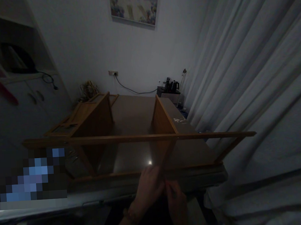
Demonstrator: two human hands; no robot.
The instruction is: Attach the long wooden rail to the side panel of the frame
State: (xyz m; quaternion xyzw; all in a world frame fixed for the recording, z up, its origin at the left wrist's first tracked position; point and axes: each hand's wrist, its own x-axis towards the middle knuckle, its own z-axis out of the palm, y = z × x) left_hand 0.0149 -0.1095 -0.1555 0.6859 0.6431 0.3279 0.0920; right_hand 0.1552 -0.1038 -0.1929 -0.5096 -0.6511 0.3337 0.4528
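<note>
A brown wooden shelf frame [121, 139] lies on its side on the table, with two upright panels between its long rails. My left hand [149, 182] is at the frame's lower front rail, by the foot of the right-hand panel [163, 115]. Its fingers are bent and point right; what they grip is hidden. Just to its right, my right hand [176, 197] is closed in a pinch, close to the left fingertips. A small reddish spot shows at its fingers, too dark to name.
Small white pieces [179, 120] lie on the grey tabletop [132, 110] at right. Another wooden frame part [81, 113] rests at left. A black kettle [174, 86] stands on a cabinet behind. Long curtains [253, 86] hang along the right side.
</note>
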